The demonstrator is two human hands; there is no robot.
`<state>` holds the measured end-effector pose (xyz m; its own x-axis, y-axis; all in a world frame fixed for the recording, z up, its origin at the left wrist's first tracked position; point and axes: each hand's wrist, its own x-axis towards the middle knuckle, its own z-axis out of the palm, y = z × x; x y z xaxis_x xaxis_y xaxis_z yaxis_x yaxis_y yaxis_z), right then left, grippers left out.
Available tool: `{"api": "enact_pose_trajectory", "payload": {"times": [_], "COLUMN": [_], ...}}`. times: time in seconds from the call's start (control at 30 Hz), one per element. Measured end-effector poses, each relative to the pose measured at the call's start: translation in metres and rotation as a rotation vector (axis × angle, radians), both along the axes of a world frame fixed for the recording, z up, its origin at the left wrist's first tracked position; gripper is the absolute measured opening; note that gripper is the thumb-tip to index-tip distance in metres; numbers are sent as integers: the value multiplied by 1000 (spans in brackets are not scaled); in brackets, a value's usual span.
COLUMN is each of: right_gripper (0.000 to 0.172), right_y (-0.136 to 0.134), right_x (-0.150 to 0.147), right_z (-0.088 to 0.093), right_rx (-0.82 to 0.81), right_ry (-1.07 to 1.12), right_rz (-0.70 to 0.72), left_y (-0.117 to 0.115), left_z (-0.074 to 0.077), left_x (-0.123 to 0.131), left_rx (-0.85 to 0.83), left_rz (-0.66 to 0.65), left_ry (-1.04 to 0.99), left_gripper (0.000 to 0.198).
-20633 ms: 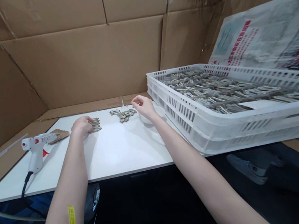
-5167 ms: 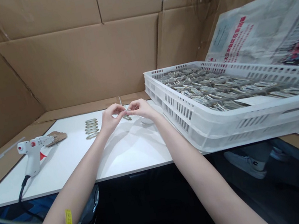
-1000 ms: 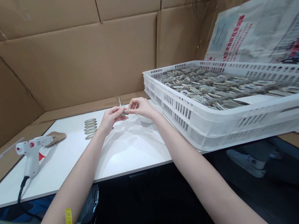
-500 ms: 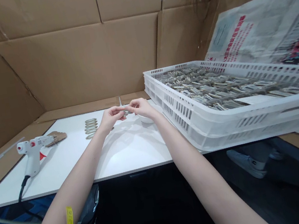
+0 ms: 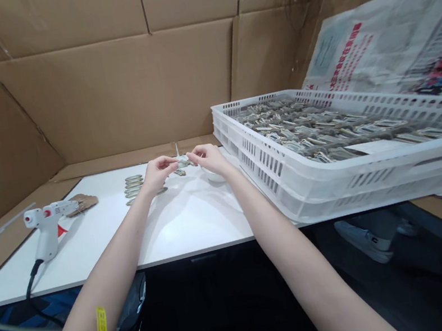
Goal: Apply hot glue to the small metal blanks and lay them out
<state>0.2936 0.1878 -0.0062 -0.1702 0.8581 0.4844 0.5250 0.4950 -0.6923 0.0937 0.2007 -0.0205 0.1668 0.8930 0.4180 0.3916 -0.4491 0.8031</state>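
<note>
My left hand is over the far middle of the white table, thumb and fingertips pinched together. Opposite it, my right hand is also closed in a pinch. What either one holds is too small to make out. Between the fingertips shows a small pale piece, with a thin upright rod behind it. A small oval metal piece lies just below the fingers. Left of my left hand, several similar oval metal pieces lie in a column. A white bowl is partly hidden under my right hand.
On the left of the white table stands a white glue gun, its nozzle over a brown scrap. A large white plastic crate filled with metal pieces takes up the right side. Cardboard walls surround the table.
My hands have moved slightly apart, opening a gap between the fingertips. The pale piece and the oval metal piece below it now show more plainly.
</note>
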Motion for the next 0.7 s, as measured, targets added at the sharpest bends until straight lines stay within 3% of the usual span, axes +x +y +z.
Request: {"api": "enact_pose_trajectory", "payload": {"times": [0.17,0.27,0.4,0.7], "right_gripper": [26,22,18,12], "right_y": [6,4,-1,-8], "right_x": [5,8,9,9], "right_z": [-2,-3,0,5], "right_rx": [-20,-105,-207,-343], "right_ry": [-35,-86,-143,-226], "right_rz": [-211,-317,-415,-495], "left_y": [18,23,24,23], "left_z": [-8,-10,-12,-13], "left_x": [-30,-45,-52,-49], "left_rx": [-1,-45,-99,-88], "left_rz": [334,460,486,451], "left_ry": [122,219,331,516], "left_gripper": [18,11,5,6]}}
